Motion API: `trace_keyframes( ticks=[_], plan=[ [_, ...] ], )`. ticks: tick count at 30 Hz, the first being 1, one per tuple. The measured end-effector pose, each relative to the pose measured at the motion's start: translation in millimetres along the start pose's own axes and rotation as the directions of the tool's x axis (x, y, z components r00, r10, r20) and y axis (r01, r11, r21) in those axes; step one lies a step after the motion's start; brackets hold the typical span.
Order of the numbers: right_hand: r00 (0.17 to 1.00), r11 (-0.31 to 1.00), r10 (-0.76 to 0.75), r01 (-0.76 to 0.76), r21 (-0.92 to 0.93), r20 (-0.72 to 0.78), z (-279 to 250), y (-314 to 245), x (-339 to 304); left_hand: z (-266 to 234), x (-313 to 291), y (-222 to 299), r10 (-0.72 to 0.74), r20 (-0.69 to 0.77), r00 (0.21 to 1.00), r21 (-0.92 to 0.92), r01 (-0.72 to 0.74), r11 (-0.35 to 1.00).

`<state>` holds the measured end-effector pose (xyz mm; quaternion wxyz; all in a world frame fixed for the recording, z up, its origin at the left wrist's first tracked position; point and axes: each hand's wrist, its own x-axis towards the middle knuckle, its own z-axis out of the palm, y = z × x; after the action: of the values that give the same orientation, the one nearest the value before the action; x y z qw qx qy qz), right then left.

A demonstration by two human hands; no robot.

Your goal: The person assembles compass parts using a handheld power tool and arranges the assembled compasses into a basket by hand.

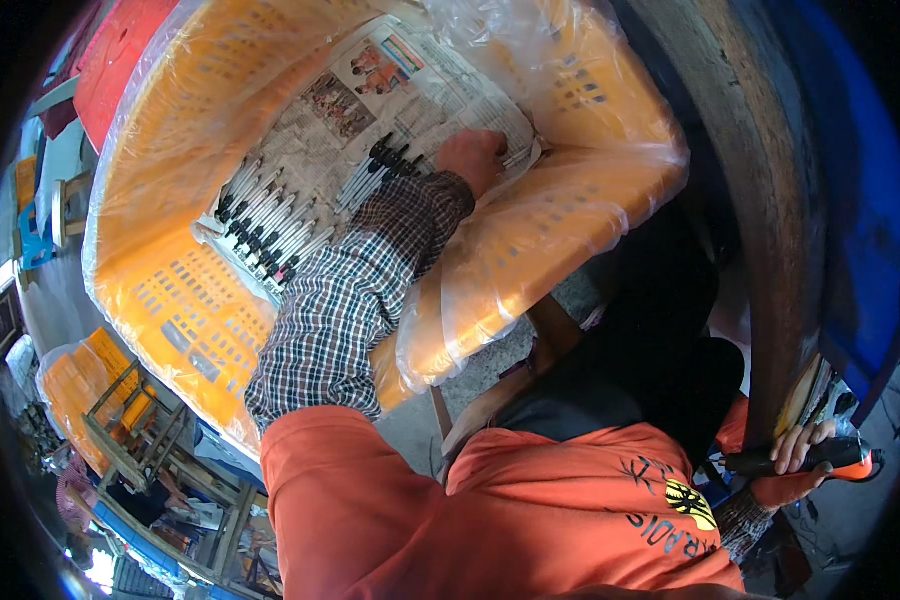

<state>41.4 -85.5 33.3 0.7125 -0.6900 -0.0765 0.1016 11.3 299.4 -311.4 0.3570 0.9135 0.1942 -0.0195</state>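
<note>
My left hand point(475, 158), at the end of a plaid cuff over an orange sleeve, reaches into an orange plastic crate point(560, 215) lined with clear plastic film. Its fingers curl down at the newspaper point(295, 125) on the crate floor; what they hold, if anything, is hidden. Just left of that hand lies a bunch of white-and-black pen-like sticks point(365, 182). More such sticks point(265, 218) are laid in rows further left on the paper. Low on the right, my right hand point(785, 482) is wrapped round a black-and-orange handheld tool point(755, 463).
A curved wooden edge point(770, 200) rises right of the crate, with a blue surface point(865, 190) beyond. To the lower left stand wooden frames point(155, 450) and another film-wrapped orange crate point(80, 400). A red panel point(120, 65) is at the upper left.
</note>
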Motion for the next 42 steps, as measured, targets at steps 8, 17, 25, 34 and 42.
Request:
trace_keyframes(
  ticks=[8,17,25,34,42],
  plan=[
    [1.000,1.000,-0.019,0.019,-0.009,-0.020,2.5,-0.8,-2.8,-31.9,3.5,-13.7,0.019,-0.043,0.999,-0.160,-0.025,0.987],
    [0.999,1.000,0.004,-0.004,-0.008,-0.037,1.7,-1.8,-3.7,-10.7,-15.5,-6.9,0.090,0.070,0.993,-0.014,-0.089,0.996],
    [1.000,1.000,-0.017,0.017,0.000,0.001,5.1,-1.1,-4.7,-7.6,-21.0,3.8,0.047,0.038,0.998,-0.011,-0.046,0.999],
    [0.994,0.998,-0.020,0.013,0.063,0.112,5.2,0.7,-5.3,1.6,-23.3,-6.7,0.146,-0.001,0.989,-0.040,-0.146,0.989],
    [0.996,0.994,-0.030,0.020,0.107,0.089,4.9,2.2,-2.4,-19.4,-13.9,11.2,0.031,0.177,0.984,0.054,-0.041,0.998]
  ],
)
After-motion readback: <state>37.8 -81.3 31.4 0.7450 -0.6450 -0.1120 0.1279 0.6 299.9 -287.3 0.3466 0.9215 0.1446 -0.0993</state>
